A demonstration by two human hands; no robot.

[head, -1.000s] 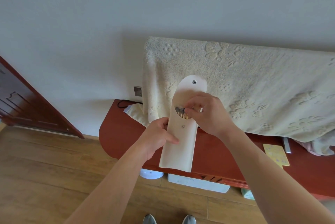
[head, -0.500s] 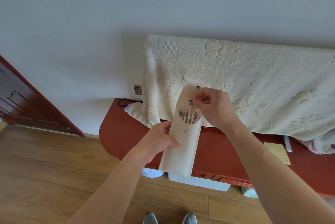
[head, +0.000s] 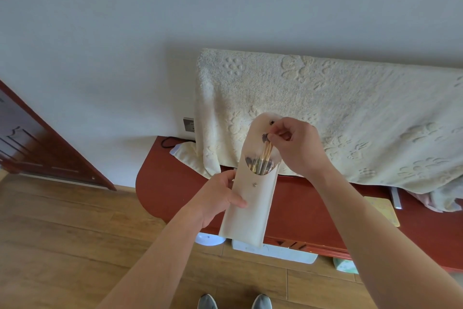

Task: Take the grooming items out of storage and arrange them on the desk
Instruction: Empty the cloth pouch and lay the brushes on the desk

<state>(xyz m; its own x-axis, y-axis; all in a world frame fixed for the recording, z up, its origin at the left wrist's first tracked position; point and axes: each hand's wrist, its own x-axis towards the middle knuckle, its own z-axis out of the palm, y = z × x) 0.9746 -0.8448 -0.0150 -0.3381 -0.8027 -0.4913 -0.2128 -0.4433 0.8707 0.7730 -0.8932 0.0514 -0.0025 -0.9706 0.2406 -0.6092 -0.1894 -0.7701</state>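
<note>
My left grip (head: 220, 199) holds the cream pouch (head: 250, 211) over the bench (head: 175, 183); my right grip (head: 297, 149) pinches a makeup brush (head: 267, 145).

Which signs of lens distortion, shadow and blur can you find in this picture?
Head view: wide-angle bending tilts the door and slants the top of the blanket; soft daylight, no glare; a faint shadow on the wall left of it; the brushes in the pouch look slightly blurred.

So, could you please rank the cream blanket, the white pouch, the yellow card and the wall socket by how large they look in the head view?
1. cream blanket
2. white pouch, though it is held nearer the camera
3. yellow card
4. wall socket
</note>
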